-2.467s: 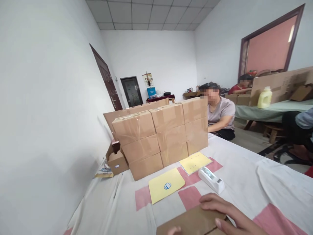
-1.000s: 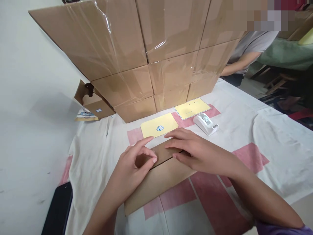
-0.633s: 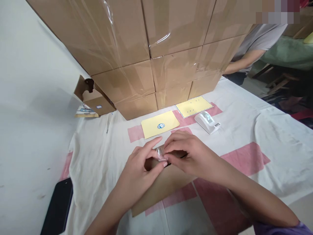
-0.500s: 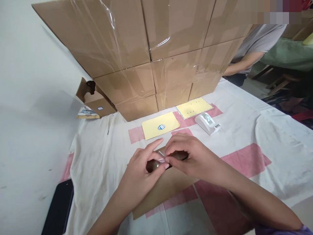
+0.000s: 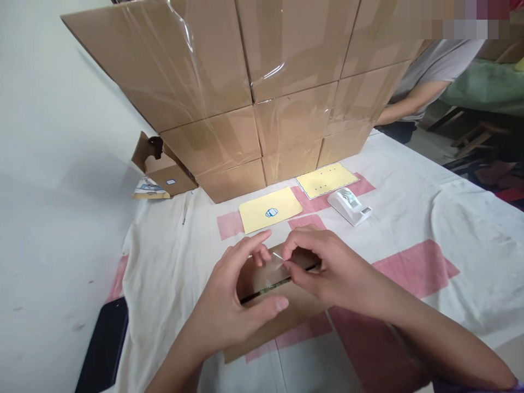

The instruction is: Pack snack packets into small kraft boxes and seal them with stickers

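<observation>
Clock centred on the carton (image 5: 286, 312), 12 pointing away from the wearer. The carton lies on the cloth-covered tabletop (image 5: 409, 218), close in front of the wearer, its dark seam running roughly from 8 to 2 o'clock.

Left hand (image 5: 229, 297), at 9: thumb and fingers (image 5: 264, 236) spread apart over the carton, gap between them; contact with the cardboard, cannot tell. Right hand (image 5: 323, 262), at 2: thumb and forefinger together, pinching one end of a thin clear strip (image 5: 278, 255) above the carton's top. Whether the strip's other end is stuck down, cannot tell.

Surroundings: yellow card (image 5: 270, 212) with a blue emblem at 12, flat; dotted card (image 5: 326, 180), also yellow, at 1; white tape dispenser (image 5: 350, 207) between 1 and 2, just beside the dotted card. Tall stack of taped boxes (image 5: 295, 117) beyond, at 12. Small open box (image 5: 174, 177) between 10 and 11, near the wall (image 5: 61, 164). Black phone-like slab (image 5: 102, 346) between 8 and 9. Another person's forearm (image 5: 417, 103) beyond the stack's edge, at 1
</observation>
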A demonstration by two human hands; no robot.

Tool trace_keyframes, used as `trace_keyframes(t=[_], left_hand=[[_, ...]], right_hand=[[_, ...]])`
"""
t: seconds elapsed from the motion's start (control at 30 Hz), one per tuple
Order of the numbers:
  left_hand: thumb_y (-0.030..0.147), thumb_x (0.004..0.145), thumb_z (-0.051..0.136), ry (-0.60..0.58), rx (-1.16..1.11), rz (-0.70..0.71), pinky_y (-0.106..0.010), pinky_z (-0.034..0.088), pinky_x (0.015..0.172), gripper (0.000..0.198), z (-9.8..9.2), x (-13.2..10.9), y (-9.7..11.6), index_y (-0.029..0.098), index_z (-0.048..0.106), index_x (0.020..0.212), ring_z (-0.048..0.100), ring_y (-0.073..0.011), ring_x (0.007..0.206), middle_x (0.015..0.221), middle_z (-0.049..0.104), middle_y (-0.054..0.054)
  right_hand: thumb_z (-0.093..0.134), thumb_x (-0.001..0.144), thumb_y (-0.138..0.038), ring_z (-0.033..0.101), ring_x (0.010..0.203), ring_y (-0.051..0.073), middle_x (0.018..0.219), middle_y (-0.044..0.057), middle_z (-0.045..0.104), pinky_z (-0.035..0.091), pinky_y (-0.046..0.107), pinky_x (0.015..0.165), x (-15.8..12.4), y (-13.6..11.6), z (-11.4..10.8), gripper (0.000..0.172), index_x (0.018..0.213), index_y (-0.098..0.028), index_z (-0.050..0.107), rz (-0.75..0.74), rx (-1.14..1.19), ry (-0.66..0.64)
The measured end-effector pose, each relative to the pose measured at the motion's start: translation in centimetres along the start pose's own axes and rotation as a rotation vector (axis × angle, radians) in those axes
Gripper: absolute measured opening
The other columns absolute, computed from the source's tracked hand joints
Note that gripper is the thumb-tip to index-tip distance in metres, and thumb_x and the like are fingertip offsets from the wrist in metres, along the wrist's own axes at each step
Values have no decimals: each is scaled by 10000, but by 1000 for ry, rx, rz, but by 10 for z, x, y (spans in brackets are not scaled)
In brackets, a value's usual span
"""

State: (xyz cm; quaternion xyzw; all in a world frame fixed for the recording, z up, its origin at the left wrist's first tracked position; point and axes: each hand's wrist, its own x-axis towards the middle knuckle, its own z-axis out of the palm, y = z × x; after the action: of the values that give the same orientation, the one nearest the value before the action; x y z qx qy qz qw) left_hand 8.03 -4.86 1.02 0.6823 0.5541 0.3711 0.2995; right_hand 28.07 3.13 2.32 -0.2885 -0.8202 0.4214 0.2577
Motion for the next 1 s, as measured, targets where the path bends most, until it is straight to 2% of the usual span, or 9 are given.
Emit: trace_keyframes(t=[0.07, 0.17, 0.33, 0.57, 0.8, 1.0], left_hand=[[278, 868, 688, 43, -3, 60, -354, 488, 882, 556, -2, 1, 1, 355, 496, 1384, 570, -175, 947, 1045, 605, -18], [218, 912, 629, 73, 24, 58, -311, 487, 825, 331, 0, 3, 4, 331, 605, 1222, 570, -149, 913, 1009, 601, -9], [180, 913, 596, 41, -10, 12, -290, 491, 765, 187, 2, 6, 8, 275, 661, 1061, 590, -135, 865, 949, 609, -4], [132, 891, 607, 62, -10, 15, -283, 486, 729, 160, 4, 6, 5, 272, 678, 921, 608, -122, 826, 901, 623, 17], [160, 885, 638, 22, 15, 52, -286, 484, 774, 225, 4, 6, 5, 316, 666, 1044, 599, -124, 872, 958, 600, 16], [167, 912, 604, 24, -2, -24, -270, 456, 730, 108, 5, 8, 4, 260, 616, 857, 581, -111, 818, 922, 576, 23]], right_hand=[[538, 842, -57, 518, 692, 116, 722, -44, 562, 387, 251, 665, -2, -2, -2, 153, 838, -210, 526, -3, -11, -41], [523, 838, -44, 538, 754, 139, 748, -31, 580, 389, 261, 687, -3, -6, -4, 175, 879, -214, 514, -14, -60, -113], [543, 868, -77, 586, 830, 168, 786, -12, 620, 402, 284, 739, -3, -8, -4, 147, 910, -218, 538, -24, -108, -166], [535, 875, -100, 585, 831, 177, 792, -9, 625, 408, 299, 757, -1, -9, -4, 126, 893, -219, 499, -1, -125, -198], [549, 839, -91, 573, 881, 197, 867, 10, 652, 418, 305, 759, -3, -6, -3, 185, 918, -230, 455, 38, -94, -196], [541, 827, -68, 597, 898, 199, 929, 31, 673, 436, 313, 764, 0, -4, -4, 216, 919, -228, 428, 57, -23, -202]])
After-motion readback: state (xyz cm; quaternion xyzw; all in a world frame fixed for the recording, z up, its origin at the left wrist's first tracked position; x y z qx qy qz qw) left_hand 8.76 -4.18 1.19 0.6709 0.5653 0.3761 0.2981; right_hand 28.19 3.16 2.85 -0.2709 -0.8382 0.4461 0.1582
